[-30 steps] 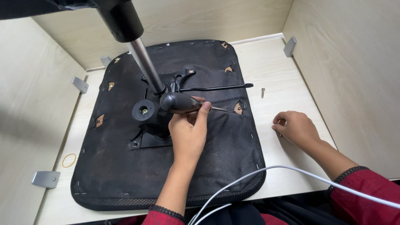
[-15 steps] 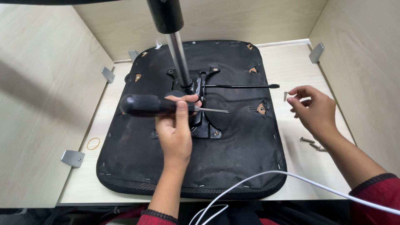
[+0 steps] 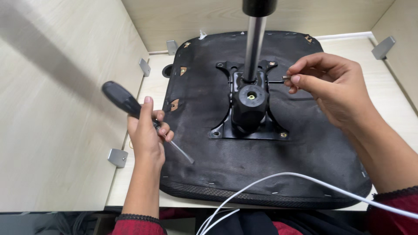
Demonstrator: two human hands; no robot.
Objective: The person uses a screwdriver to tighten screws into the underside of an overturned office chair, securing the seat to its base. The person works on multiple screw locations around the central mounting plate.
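- The left hand (image 3: 146, 135) is wrapped around a black-handled screwdriver (image 3: 130, 106), its handle pointing up to the left and its thin shaft slanting down over the left edge of the seat.
- The right hand (image 3: 331, 87) pinches a small metal screw (image 3: 286, 78) between thumb and fingertips, just to the right of the chair mechanism.
- Between the hands lies an upturned black chair seat (image 3: 305, 156), flat on the pale wooden tabletop (image 3: 392, 82).
- A black metal mounting plate (image 3: 248, 109) is fixed at the seat's centre, with a steel gas-lift column (image 3: 254, 48) rising from it.
- A white cable (image 3: 278, 180) curves over the seat's near edge.
- Small grey metal brackets (image 3: 117, 157) sit along the wooden side walls.
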